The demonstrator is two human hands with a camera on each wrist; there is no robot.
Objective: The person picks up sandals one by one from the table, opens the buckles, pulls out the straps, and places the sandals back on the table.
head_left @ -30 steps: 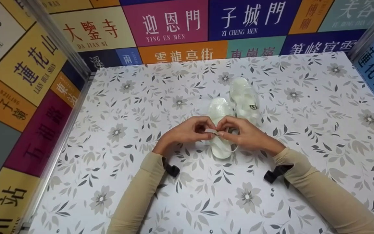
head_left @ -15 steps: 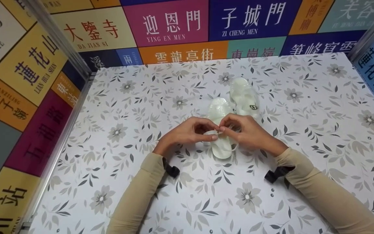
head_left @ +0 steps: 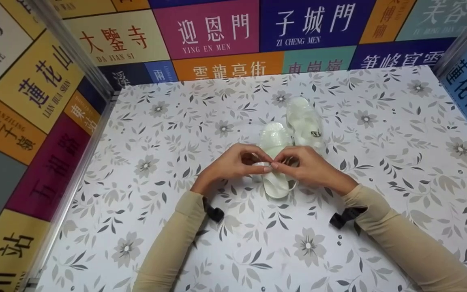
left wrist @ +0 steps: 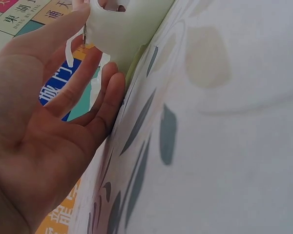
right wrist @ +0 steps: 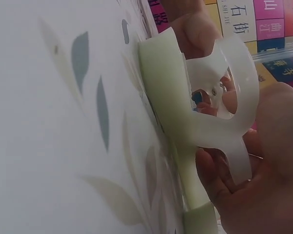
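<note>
A pale, whitish-green sandal (head_left: 277, 187) lies on the table under both hands, its toe end away from me. My left hand (head_left: 230, 163) pinches its thin ankle strap (left wrist: 69, 51) between thumb and fingertips. The fingertips of my right hand (head_left: 309, 165) meet the left ones and pinch the strap too, close to a small metal buckle (left wrist: 84, 38). Fingers hide most of the buckle, so whether it is fastened cannot be told. In the right wrist view the sandal's side straps (right wrist: 245, 80) arch up from the sole (right wrist: 163, 73).
A second matching sandal (head_left: 303, 115), with a small dark mark on it, lies just beyond to the right. A flower-print cover (head_left: 225, 247) spans the table. Panels with large printed characters (head_left: 213, 28) stand along the back and sides.
Both hands stay over the same sandal. The right fingertips rose slightly, then came back down against the left ones. The strap's piece at the left fingers has shifted a little.
</note>
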